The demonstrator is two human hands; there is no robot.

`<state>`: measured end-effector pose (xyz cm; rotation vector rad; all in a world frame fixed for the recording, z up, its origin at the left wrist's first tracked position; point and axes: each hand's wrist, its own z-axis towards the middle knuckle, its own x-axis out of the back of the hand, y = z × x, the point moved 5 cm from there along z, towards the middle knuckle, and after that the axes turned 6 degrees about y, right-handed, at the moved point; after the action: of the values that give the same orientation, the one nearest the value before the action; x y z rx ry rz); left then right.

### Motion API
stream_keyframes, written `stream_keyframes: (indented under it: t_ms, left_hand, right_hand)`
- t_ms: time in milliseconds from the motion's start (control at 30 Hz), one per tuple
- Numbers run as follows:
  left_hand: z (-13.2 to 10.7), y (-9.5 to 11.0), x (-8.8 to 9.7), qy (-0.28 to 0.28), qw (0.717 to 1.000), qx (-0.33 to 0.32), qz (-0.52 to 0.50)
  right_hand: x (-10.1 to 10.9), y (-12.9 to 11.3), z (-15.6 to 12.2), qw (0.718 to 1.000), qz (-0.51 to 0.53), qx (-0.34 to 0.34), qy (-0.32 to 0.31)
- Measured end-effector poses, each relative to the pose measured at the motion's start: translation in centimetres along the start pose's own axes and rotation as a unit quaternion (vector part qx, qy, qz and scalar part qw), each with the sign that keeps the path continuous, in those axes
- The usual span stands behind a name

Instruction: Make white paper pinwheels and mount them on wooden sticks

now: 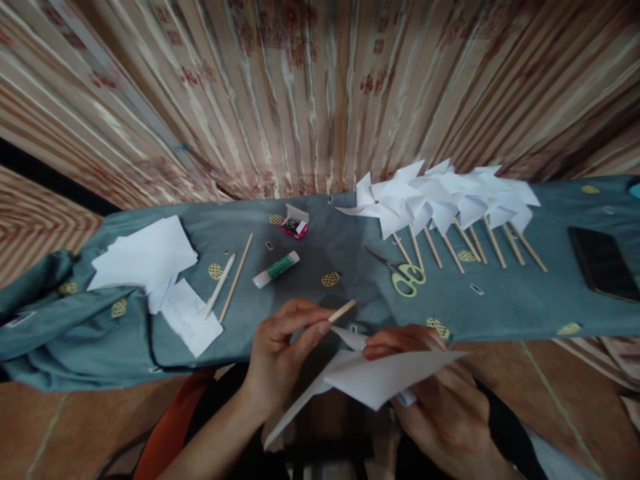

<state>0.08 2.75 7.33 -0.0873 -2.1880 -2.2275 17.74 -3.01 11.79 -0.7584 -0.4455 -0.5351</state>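
My left hand (pixel 285 347) pinches a short wooden stick (pixel 343 311) between thumb and fingers, its end pointing up and right. In my right hand (pixel 443 400) is a white paper pinwheel (pixel 383 377), its blades spreading over the lap at the table's near edge. One paper blade reaches close to the stick and my left fingertips; whether the two are joined I cannot tell. The pinwheel hides part of my right fingers. Just beyond the hands lie green-handled scissors (pixel 407 277) and a glue stick (pixel 277 269).
Several finished pinwheels (pixel 435 200) on sticks line the back right. A small open box (pixel 295 223) of dark pins sits mid-table. At left are stacked white paper (pixel 145 253), a written note (pixel 193 323), a white pencil (pixel 220 285) and a wooden stick (pixel 237 278). A phone (pixel 603 260) lies far right.
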Motion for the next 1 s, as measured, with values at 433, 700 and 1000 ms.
stream_keyframes:
  t_ms: [433, 700, 1000]
  left_hand:
    - [-0.8, 0.5, -1.7, -0.099, 0.995, 0.005, -0.032]
    - [-1.3, 0.6, -1.8, -0.087, 0.995, -0.007, -0.048]
    - [-1.3, 0.6, -1.7, -0.072, 0.996, -0.020, -0.048]
  right_hand:
    - [0.6, -0.1, 0.1, 1.000, 0.012, 0.004, 0.013]
    - [0.9, 0.1, -0.8, 1.000, -0.015, -0.009, 0.011]
    - [0.6, 0.6, -2.3, 0.998, -0.008, -0.051, -0.038]
